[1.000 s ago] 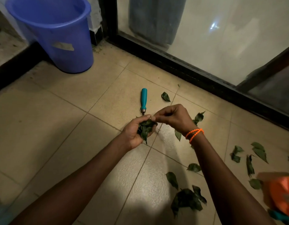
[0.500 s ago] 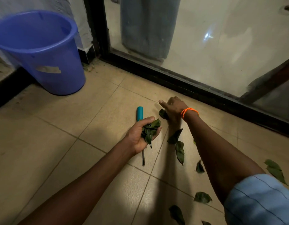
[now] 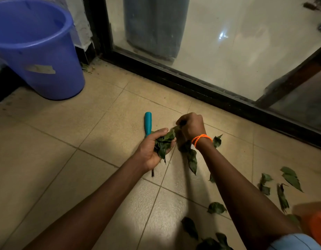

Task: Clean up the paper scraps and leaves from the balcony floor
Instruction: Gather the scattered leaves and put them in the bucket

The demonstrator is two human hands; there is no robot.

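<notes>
Partway through, by the look of it: the left hand (image 3: 152,150) cups a dark green bunch of gathered leaves (image 3: 164,143) above the balcony floor (image 3: 47,159), while the right hand (image 3: 191,126), fingers curled, pinches one more leaf (image 3: 175,129) and feeds it into that bunch. Plenty remains, with loose leaves (image 3: 192,159) just under the right wrist, more scattered leaves (image 3: 289,177) off to the right and near the bottom edge, all small, pointed, slightly curled; no paper scraps show, and the blue bucket (image 3: 38,51) stands well apart at upper left.

Both hands (image 3: 152,148) curled (grips meeting).
</notes>
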